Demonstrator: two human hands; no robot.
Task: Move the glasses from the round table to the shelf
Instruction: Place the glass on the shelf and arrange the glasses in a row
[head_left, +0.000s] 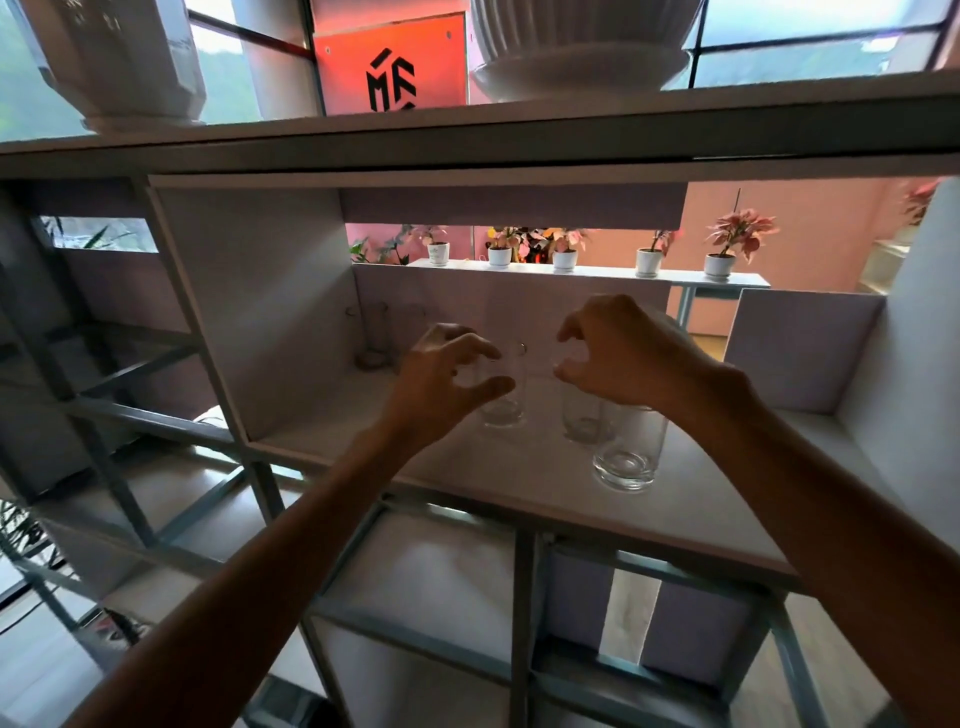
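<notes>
Curling the fingers (475, 347) of the left hand (441, 382) round the upper wall of the left glass (503, 410), thumb in front, the rest behind. Holding it upright, base down on the white board of the shelf (519, 483), near the middle of the open compartment.

Clawing the fingers (571, 332) of the right hand (618, 353) over the top of the middle glass (582, 426), also upright on the board. Cannot tell whether gripping it or just off it, with the clear wall lost against the pale back panel.

Just beside that one, nearer the front edge and to the right, a third glass (629, 457), upright and untouched, its rim partly behind the right wrist. All three plain, straight-sided, clear tumblers with thick bases catching the light.

Farther back at the left of the same compartment, more clear glasses (375, 338), faint and hard to count.

Up on the top board, a white ribbed pot (582, 57) and an orange sign (389, 62) with black marks. Beyond the open back, a row of small potted plants (719, 249) on a white ledge (597, 270) against a pink wall.
</notes>
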